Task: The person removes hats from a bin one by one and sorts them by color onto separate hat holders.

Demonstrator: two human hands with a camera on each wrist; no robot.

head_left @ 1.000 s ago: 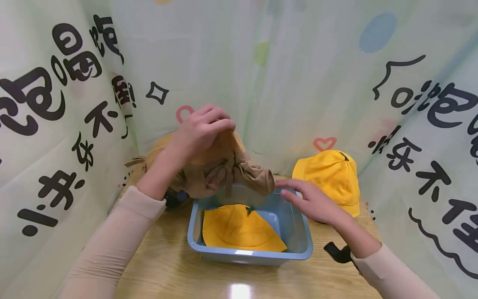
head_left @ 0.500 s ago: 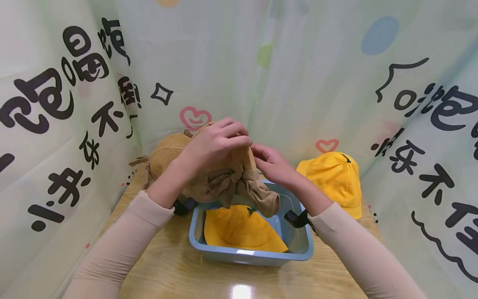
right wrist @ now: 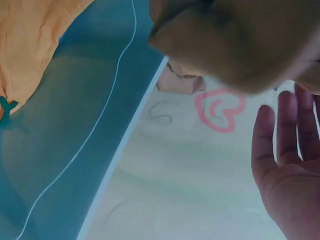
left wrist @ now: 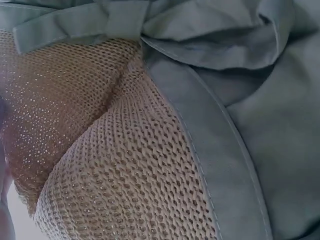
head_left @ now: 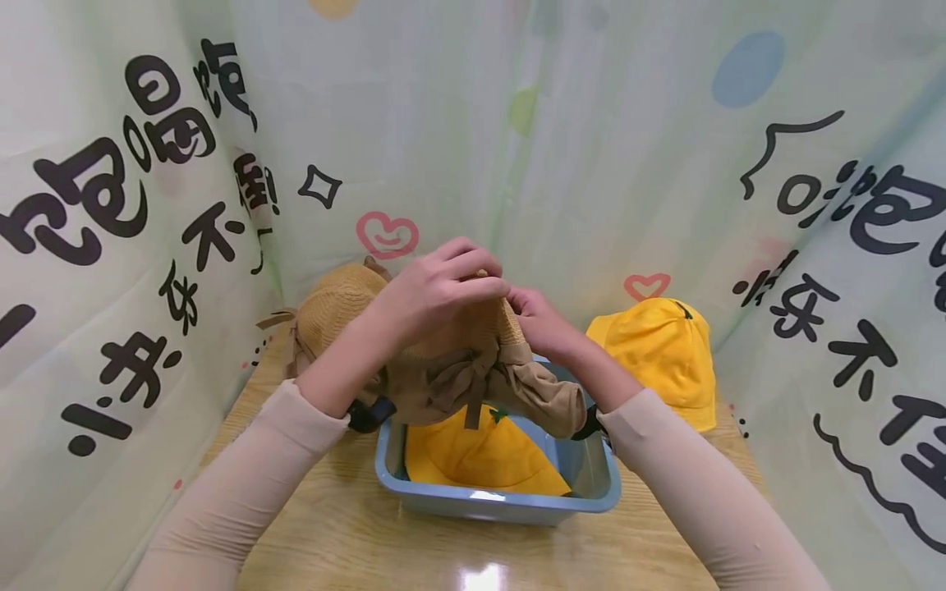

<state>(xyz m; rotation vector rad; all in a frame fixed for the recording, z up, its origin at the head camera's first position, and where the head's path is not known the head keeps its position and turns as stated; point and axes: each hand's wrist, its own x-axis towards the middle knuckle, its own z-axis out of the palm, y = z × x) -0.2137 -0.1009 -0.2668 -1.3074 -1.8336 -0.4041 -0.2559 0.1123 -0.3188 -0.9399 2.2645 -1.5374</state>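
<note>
While the printed curtain bounds the left, far and right sides, the wooden tabletop leaves room to move at the near edge. Central sits the blue basin, a yellow hat lying inside, another tan hat far left, a second yellow hat right. And the bow-trimmed knit hat has swung rightward and nearer since a second ago, the right hand coming in beside it! It hangs over the basin, below the left hand, whose fingers grip its top; the right's fingertips are partly hidden at its right side, so can't tell if they pinch.
</note>
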